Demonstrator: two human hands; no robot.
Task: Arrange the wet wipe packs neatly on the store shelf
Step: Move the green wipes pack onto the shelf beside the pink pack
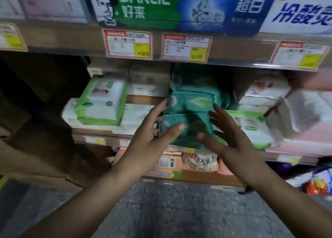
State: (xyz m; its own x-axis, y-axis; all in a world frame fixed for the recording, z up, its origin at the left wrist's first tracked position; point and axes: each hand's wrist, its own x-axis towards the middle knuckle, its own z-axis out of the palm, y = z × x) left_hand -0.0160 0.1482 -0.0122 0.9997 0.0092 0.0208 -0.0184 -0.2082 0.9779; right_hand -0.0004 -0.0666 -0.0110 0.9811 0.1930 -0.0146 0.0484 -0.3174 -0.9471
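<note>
Several teal wet wipe packs [195,101] are stacked unevenly in the middle of the store shelf [100,132]. A lower teal pack [194,124] stands tilted at the shelf's front edge. My left hand [152,130] grips its left side, thumb on the front and fingers behind. My right hand [228,131] is at the pack's right side with fingers spread and the thumb tip touching the front. A green-and-white wipe pack [102,101] lies tilted on white packs to the left. Another green-and-white pack [251,128] sits just right of my right hand.
Above is a shelf rail with price tags [186,47] and toothpaste boxes [161,6]. White and pink packs [265,92] fill the right side. Brown cartons [149,79] stand behind. A lower shelf holds orange packs [167,164]. Cardboard [36,148] leans at the left over grey floor.
</note>
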